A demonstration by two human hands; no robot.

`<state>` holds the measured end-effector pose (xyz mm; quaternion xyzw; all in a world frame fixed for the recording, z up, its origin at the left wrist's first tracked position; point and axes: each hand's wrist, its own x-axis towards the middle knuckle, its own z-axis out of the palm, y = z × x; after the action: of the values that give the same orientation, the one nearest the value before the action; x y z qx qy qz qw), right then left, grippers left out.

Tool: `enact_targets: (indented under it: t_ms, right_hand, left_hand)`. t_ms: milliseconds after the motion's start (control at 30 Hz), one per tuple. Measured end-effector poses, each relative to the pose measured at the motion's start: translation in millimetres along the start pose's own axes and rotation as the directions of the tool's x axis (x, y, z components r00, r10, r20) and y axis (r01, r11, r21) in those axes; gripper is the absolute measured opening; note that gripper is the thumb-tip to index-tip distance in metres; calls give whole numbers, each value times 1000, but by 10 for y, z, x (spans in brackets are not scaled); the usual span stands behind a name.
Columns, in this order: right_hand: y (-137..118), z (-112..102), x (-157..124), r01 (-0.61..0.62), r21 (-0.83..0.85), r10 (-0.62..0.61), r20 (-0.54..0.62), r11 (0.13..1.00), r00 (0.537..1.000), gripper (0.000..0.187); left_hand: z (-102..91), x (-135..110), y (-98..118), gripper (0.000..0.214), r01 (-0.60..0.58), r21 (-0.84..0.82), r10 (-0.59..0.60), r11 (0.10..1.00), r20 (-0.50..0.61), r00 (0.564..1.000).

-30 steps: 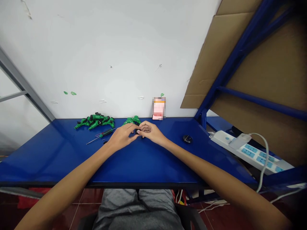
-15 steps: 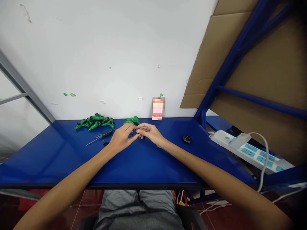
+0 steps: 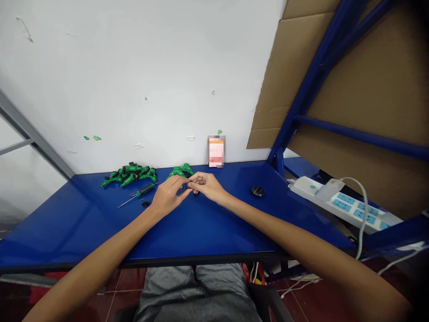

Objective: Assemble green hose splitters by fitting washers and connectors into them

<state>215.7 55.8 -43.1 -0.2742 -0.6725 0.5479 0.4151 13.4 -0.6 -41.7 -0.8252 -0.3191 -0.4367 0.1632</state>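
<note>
My left hand [image 3: 170,193] and my right hand [image 3: 208,187] meet over the middle of the blue table. Between their fingertips is a small dark round part [image 3: 188,184], mostly covered by the fingers. Both hands pinch it. Just behind them lie green branched pipe fittings [image 3: 181,171], partly hidden by the fingers. To the left of my left hand rests a screwdriver [image 3: 145,189] with a green and black handle, its shaft pointing left. A small black piece [image 3: 145,204] sits close to my left wrist.
A pile of green fittings with black ends [image 3: 130,174] lies at the back left. A pink card-like item [image 3: 216,152] leans against the wall. On the right are a black round object [image 3: 258,191] and a white power strip [image 3: 338,201] beside the blue frame [image 3: 298,107].
The camera view has turned slightly, so the scene sits a little further left. Both hands keep hold of the small dark part, which is now more covered by the fingers.
</note>
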Motion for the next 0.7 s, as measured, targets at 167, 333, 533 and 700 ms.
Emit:
enact_targets:
  t_ms: [167, 333, 533, 700]
  right_hand:
    - [-6, -51, 19, 33, 20, -34, 37, 999, 999, 45]
    - [-53, -62, -6, 27, 73, -31, 59, 997, 998, 42]
    - [-100, 62, -89, -133, 200, 113, 109, 971, 988, 49]
    - [-126, 80, -100, -33, 139, 23, 76, 990, 997, 43]
  left_hand:
    - [-10, 27, -22, 27, 95, -62, -91, 994, 67, 994]
    - [-39, 39, -23, 30, 48, -74, -45, 996, 43, 998]
    - [-2, 19, -3, 19, 58, -33, -57, 998, 24, 998]
    - [-30, 50, 49, 23, 66, -116, -66, 991, 7, 998]
